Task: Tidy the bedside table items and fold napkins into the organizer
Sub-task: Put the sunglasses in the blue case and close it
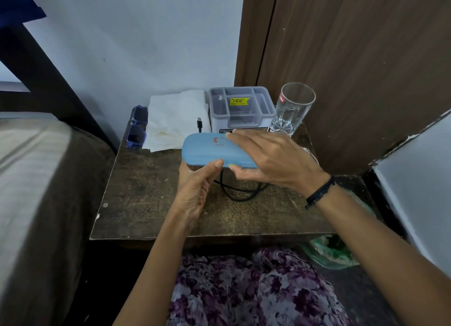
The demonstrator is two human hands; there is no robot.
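Observation:
A closed light-blue glasses case (207,150) is held above the dark wooden bedside table (151,203). My left hand (195,189) grips its near edge from below, thumb on the lid. My right hand (268,159) holds its right end, fingers over the top and thumb beneath. White napkins (175,118) lie in a loose pile at the back left. Blue sunglasses (137,128) sit at the table's far-left edge. A grey organizer (241,110) with several compartments and a yellow price sticker stands at the back. A black charging cable (234,191) loops on the table under the case.
A tall clear glass (292,108) stands upright right of the organizer, close to the brown wooden door. A bed with a beige cover (31,179) borders the table on the left. A green plastic bag (334,252) lies on the floor at the right.

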